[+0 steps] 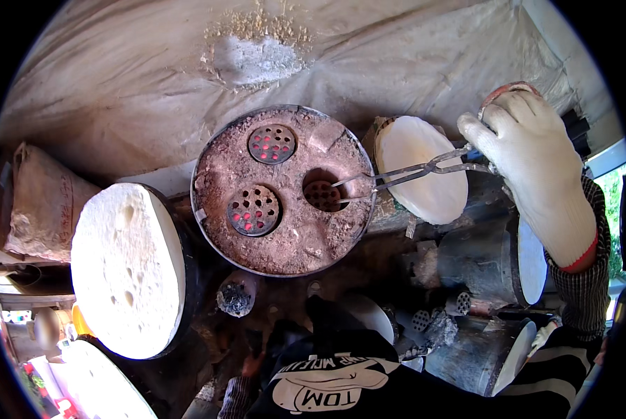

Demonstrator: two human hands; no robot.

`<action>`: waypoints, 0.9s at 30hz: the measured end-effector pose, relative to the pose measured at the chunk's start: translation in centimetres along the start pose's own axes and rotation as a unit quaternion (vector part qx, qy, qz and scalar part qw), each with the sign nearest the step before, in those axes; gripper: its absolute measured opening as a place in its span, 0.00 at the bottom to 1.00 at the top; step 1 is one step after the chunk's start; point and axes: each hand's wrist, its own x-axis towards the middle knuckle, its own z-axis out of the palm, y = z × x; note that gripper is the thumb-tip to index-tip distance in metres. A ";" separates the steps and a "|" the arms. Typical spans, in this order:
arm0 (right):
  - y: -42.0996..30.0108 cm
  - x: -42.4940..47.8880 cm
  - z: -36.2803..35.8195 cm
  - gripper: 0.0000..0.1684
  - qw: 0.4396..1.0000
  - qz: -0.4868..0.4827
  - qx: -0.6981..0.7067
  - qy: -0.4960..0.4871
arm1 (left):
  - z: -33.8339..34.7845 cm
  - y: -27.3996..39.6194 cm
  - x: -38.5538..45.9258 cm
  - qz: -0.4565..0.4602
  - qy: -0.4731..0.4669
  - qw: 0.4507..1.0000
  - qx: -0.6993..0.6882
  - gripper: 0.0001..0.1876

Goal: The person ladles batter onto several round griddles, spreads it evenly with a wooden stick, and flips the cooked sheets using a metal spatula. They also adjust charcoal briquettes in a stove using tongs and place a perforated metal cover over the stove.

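Note:
My right hand (533, 152), in a white knit glove with a red cuff, is closed on the handles of metal tongs (428, 168). The two tong tips reach into the right hole of a round stove (313, 262), at a honeycomb coal briquette (322, 196) sitting low in that hole. Two more briquettes, the upper (272, 144) and the lower left (254, 210), glow red in some holes. My left hand (253, 362), bare, is low in the view beside my dark clothing; shadow hides its fingers.
A large pale round slab (129, 272) stands left of the stove. A smaller pale disc (423, 167) leans at its right. Metal drums (475, 256) and dark briquettes (421, 320) are at lower right. A stained sack (51, 209) stands far left. Plastic sheeting (397, 63) hangs behind.

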 end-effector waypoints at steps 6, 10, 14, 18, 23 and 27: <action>-1.6 4.0 0.5 0.10 0.998 -0.053 0.005 -0.029 | 0.2 -4.2 0.6 0.013 0.008 1.000 -0.002 0.36; -2.6 5.5 2.2 0.08 0.995 -0.067 0.044 -0.054 | 0.8 -5.5 2.3 0.033 -0.007 0.999 -0.020 0.40; -2.7 7.1 3.3 0.07 0.992 -0.100 0.079 -0.009 | 1.9 -8.0 2.0 0.056 0.079 0.994 -0.042 0.38; -0.6 6.7 1.1 0.11 0.989 -0.084 0.050 -0.110 | 0.1 -4.1 -2.3 0.085 0.090 0.986 -0.110 0.36; 2.8 6.8 -4.2 0.18 0.981 -0.055 -0.019 -0.184 | -0.5 -4.2 -1.0 0.129 0.086 0.982 -0.109 0.31; 4.5 7.3 -7.9 0.24 0.962 0.045 -0.075 -0.259 | -2.0 -2.0 -1.7 0.067 0.037 0.995 -0.061 0.31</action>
